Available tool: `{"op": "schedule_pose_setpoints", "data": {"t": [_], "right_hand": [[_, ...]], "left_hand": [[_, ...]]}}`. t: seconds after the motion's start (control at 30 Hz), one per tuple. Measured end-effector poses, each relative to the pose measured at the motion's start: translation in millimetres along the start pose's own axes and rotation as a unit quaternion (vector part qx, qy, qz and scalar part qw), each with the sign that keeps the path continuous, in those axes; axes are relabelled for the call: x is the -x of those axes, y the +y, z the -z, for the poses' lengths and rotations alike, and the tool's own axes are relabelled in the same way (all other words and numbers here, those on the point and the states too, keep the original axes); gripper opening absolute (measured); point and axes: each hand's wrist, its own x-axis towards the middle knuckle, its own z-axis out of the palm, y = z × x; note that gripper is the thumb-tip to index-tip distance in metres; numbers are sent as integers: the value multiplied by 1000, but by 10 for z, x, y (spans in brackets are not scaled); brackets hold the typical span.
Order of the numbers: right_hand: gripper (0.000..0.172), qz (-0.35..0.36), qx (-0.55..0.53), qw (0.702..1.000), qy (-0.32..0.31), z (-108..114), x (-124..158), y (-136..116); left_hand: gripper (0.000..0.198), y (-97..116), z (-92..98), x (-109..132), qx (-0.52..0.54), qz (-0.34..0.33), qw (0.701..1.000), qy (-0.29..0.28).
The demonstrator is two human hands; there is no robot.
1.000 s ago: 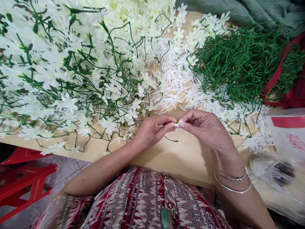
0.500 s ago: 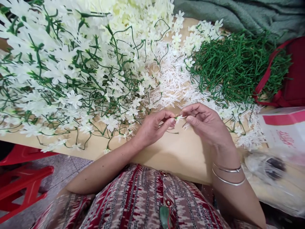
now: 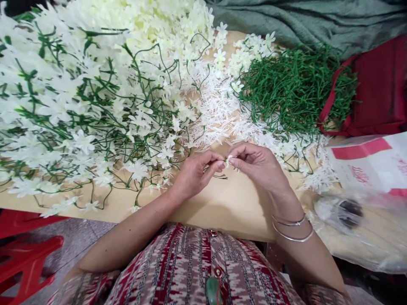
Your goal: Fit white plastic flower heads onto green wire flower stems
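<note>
Tons of stemmed white flowers (image 3: 84, 142) look done, loose green stems (image 3: 295, 91) remain on the table (image 3: 222, 212), left hand (image 3: 195, 173) pinches one stem (image 3: 226, 161), right hand (image 3: 262, 167) pinches a white bit (image 3: 229, 157) at its tip

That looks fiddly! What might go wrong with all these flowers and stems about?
1. The tiny white-and-green piece pinched between the left hand and right hand might slip and be hard to find among the white sprigs.
2. A flower close to the table's front edge could get knocked off.
3. The red strap lies over green stems; tugging it may scatter them.
</note>
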Motion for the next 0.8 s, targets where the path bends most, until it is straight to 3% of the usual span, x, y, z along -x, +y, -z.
{"op": "schedule_pose_setpoints", "data": {"t": [0.4,0.53,0.6,0.7,0.73,0.8], "right_hand": [[12,7,4,1000,-2,-71,-8,37],[13,56,55,995,67,43,11,-69],[8,99,135,973,162,206,40,-139],[7,107,325,883,321,526,108,-207],[10,83,380,860,330,626,135,-215],[13,29,447,842,302,780,183,-210]], "left_hand": [[13,-43,-6,-21,-1,-17,1000,14],[8,-53,-45,-2,-28,-22,998,47],[12,-60,-67,11,-60,-31,995,71],[21,-58,-87,17,-121,-63,984,111],[24,-53,-88,14,-141,-77,979,123],[28,-39,-84,2,-175,-105,970,135]]}}
